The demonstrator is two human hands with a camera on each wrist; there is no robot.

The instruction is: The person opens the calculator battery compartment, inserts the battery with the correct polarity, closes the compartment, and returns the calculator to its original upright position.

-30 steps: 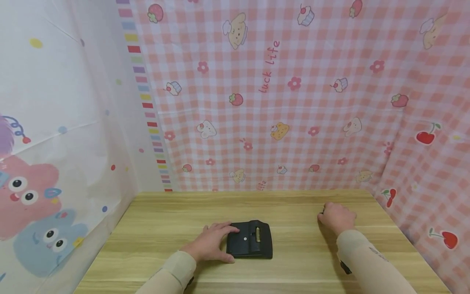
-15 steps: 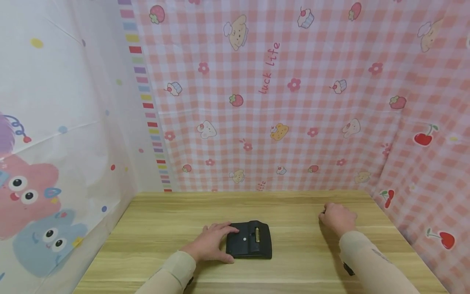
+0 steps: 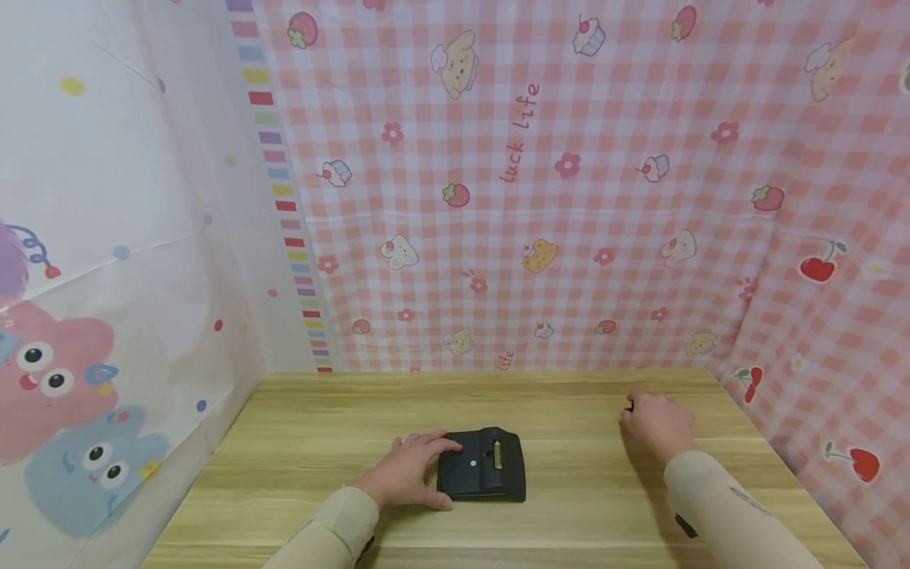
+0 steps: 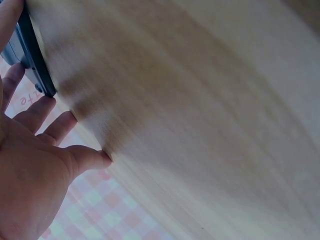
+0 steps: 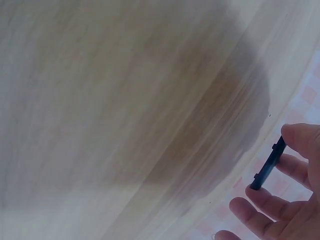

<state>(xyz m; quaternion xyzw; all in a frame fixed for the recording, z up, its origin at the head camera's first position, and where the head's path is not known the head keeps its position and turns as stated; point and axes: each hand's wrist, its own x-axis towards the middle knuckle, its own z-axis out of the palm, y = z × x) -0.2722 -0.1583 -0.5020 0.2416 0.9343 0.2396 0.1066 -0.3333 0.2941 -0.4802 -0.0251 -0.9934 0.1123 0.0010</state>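
Observation:
A black calculator-like device (image 3: 465,478) lies back side up on the wooden table, its battery compartment uncovered. One gold-coloured battery (image 3: 498,454) sits in that slot. My left hand (image 3: 405,472) rests at the device's left side, index finger on its back and thumb by its lower left corner. In the left wrist view the left hand (image 4: 37,160) has its fingers spread, with several fingertips down on the table. Away to the right, my right hand (image 3: 659,423) pinches a small black battery cover (image 5: 269,164) between thumb and fingers; two little tabs show along its edge.
The wooden table (image 3: 569,514) ends at a pink checked cloth (image 3: 483,221) hung behind it. A white cartoon-print cloth (image 3: 171,316) hangs on the left, and cherry-print cloth (image 3: 839,348) on the right.
My right hand, with the battery cover in it, has shifted slightly to the right. The left hand and the device stay in place.

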